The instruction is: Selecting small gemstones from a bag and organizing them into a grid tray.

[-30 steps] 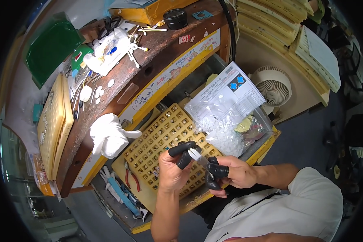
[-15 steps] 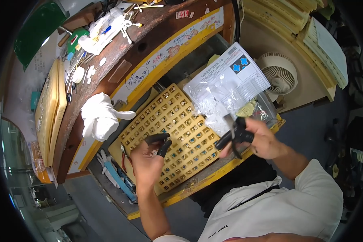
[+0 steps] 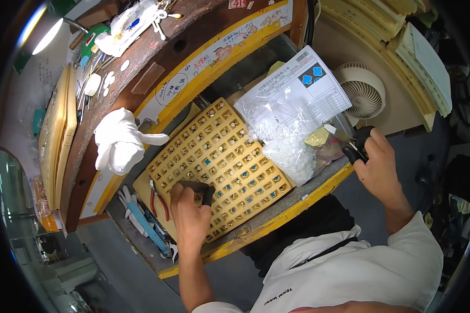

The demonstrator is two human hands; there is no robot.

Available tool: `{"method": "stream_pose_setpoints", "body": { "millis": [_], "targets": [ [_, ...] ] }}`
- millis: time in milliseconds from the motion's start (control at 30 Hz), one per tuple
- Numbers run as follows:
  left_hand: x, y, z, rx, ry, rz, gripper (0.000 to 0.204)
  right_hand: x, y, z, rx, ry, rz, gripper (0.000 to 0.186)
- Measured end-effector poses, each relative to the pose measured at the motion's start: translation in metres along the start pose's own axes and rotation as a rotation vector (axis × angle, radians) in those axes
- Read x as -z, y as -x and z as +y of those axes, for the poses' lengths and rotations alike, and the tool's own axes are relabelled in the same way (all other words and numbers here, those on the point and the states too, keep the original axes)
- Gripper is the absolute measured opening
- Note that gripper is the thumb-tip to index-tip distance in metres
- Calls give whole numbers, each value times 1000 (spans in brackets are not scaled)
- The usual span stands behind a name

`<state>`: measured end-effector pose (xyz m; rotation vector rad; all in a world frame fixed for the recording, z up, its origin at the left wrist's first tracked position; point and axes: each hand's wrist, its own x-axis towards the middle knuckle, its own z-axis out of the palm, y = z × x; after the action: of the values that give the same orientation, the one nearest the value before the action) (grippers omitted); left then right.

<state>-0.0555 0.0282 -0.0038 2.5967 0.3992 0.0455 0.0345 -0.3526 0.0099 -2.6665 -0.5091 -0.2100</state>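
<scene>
Over the lower left of a yellow tray (image 3: 196,151) is my left hand (image 3: 189,214), with black covers on its thumb and forefinger. Those fingertips curl together; whatever they may hold is too small to make out. The tray's square pockets hold small metal pieces, several with blue flower shapes. My right hand (image 3: 379,164), also with black finger covers, is raised beyond the drawer's right end. It grips a slim metal tool (image 3: 340,136) that looks like tweezers, pointing left over a clear plastic bag (image 3: 293,159).
A printed sheet (image 3: 277,96) lies behind the bag. Red-handled pliers (image 3: 159,201) and a blue-handled tool (image 3: 145,223) are left of the tray. A white cloth-wrapped form (image 3: 119,141) juts from the bench (image 3: 141,104). A round fan (image 3: 361,91) stands right, below stacked yellow trays (image 3: 360,28).
My right hand has swung right, from above the tray's right edge to past the drawer's end, with the tool. My left hand has lowered slightly, its fingertips closer together. The view has shifted slightly.
</scene>
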Motion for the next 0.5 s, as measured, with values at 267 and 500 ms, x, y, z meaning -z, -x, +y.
{"method": "stream_pose_setpoints", "body": {
  "millis": [267,500],
  "targets": [
    [-2,2,11,-103,-130,40,18,2,-5,-10,77,138,36,20],
    [-3,-1,13,-74,-94,19,20,1,-64,-25,278,-98,16,12]
  ]
}}
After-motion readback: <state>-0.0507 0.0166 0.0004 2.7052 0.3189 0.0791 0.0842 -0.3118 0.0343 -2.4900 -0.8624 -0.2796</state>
